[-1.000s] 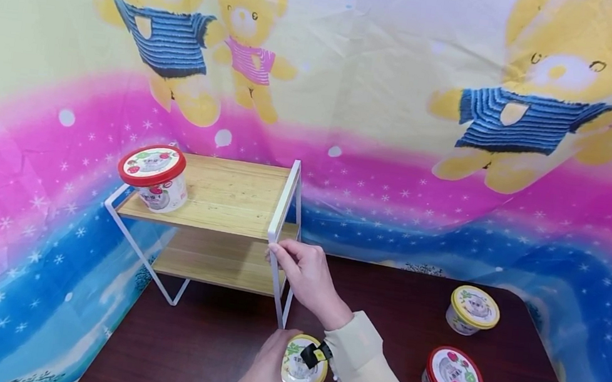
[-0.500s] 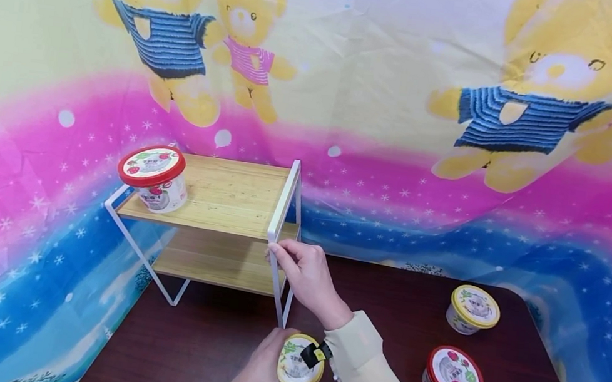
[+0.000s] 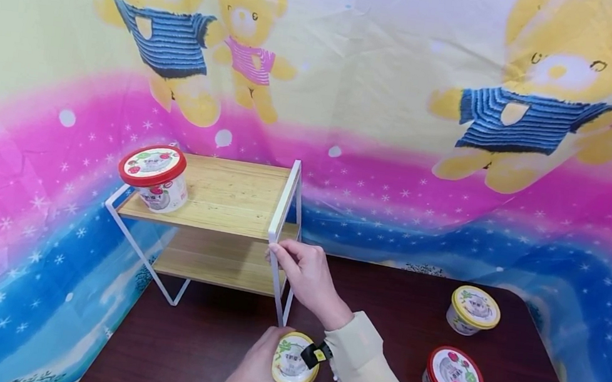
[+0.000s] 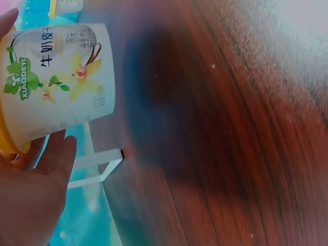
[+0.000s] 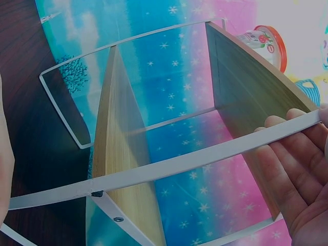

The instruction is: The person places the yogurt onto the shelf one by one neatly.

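Observation:
My left hand (image 3: 254, 371) grips a small white tub with a yellow lid (image 3: 294, 363) beside the shelf's near right leg. In the left wrist view the tub's printed side (image 4: 59, 77) shows yellow flowers, and a dark shadow lies on the table beyond its base. My right hand (image 3: 310, 276) holds the white metal frame of a two-tier wooden shelf (image 3: 232, 195) at the front right upright. In the right wrist view the fingers (image 5: 287, 171) lie behind the white bar (image 5: 205, 156). A larger red-lidded tub (image 3: 154, 177) stands on the top board's left end.
On the right side of the dark wood table (image 3: 380, 288) stand a yellow-lidded tub (image 3: 472, 309) and a red-lidded tub (image 3: 453, 377). The lower board (image 3: 213, 262) sits under the top one. A bear-printed cloth (image 3: 372, 110) hangs behind.
My left hand has shifted slightly left with the yellow-lidded tub in its grip. The right hand stays on the shelf frame, and the other tubs have not moved.

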Available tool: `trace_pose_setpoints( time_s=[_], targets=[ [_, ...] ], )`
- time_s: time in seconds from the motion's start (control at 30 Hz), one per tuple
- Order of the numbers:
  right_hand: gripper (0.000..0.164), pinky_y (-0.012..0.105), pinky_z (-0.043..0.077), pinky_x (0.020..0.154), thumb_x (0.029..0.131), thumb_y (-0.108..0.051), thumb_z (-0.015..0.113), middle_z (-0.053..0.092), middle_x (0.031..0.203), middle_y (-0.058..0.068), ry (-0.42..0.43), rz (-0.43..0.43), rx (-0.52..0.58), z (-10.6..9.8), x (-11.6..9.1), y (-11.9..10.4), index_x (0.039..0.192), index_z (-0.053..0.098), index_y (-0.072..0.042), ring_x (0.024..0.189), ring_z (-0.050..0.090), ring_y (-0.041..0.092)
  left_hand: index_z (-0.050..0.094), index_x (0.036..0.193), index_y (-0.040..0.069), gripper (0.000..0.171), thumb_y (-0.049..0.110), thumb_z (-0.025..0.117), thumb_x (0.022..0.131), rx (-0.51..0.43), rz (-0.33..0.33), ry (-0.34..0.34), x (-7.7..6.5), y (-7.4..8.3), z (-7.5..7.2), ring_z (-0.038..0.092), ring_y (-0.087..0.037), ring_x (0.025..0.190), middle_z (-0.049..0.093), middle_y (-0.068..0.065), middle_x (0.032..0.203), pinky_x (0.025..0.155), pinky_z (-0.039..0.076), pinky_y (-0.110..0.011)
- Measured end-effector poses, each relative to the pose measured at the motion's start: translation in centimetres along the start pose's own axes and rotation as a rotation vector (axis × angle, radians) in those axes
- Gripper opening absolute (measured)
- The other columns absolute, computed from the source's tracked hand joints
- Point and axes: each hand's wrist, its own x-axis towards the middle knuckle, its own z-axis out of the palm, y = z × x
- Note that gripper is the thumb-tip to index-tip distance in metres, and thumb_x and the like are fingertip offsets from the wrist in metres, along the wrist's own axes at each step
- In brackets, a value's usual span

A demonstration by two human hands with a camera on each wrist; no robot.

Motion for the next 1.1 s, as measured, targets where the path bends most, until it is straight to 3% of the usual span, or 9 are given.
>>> trace_pose_setpoints(
  time_s=[0.2, 0.63, 0.93, 1.1],
  targets=[
    [0.032, 0.031, 0.050, 0.058, 0.105, -0.038, 0.058, 0.072, 0.081, -0.011, 0.008, -0.012, -0.016, 0.0, 0.0, 0.0, 0.096, 0.079, -0.015, 0.065, 0.059, 0.014, 0.049, 0.140, 0.020, 0.100, 0.044, 0.100, 0.057, -0.014, -0.009, -0.002, -0.3, -0.2, -0.8, 0.058, -0.007, 0.102, 0.054, 0.013, 0.119, 0.091, 0.050, -0.033],
    [0.029, 0.030, 0.050, 0.058, 0.105, -0.037, 0.059, 0.072, 0.083, -0.010, 0.000, -0.009, -0.016, 0.0, 0.0, -0.1, 0.097, 0.078, -0.017, 0.065, 0.056, 0.009, 0.051, 0.137, 0.022, 0.094, 0.046, 0.099, 0.059, -0.022, -0.037, 0.009, -0.6, -0.7, -1.9, 0.058, -0.007, 0.100, 0.055, 0.014, 0.117, 0.090, 0.050, -0.033],
    [0.033, 0.029, 0.043, 0.051, 0.106, -0.036, 0.058, 0.059, 0.064, -0.009, 0.007, -0.020, -0.025, 0.0, -0.1, -0.1, 0.097, 0.079, -0.012, 0.056, 0.047, 0.011, 0.052, 0.136, 0.022, 0.093, 0.045, 0.099, 0.059, -0.020, -0.044, 0.013, -0.8, -0.7, -2.7, 0.058, -0.008, 0.100, 0.056, 0.014, 0.117, 0.090, 0.050, -0.034],
    [0.032, 0.030, 0.044, 0.052, 0.106, -0.036, 0.058, 0.061, 0.066, -0.007, 0.003, -0.015, -0.024, 0.0, -0.1, -0.1, 0.097, 0.078, -0.014, 0.057, 0.047, 0.011, 0.052, 0.135, 0.024, 0.094, 0.046, 0.099, 0.057, -0.036, -0.093, 0.006, -0.8, -0.7, -3.1, 0.058, -0.008, 0.101, 0.056, 0.015, 0.117, 0.092, 0.049, -0.034]
  ],
)
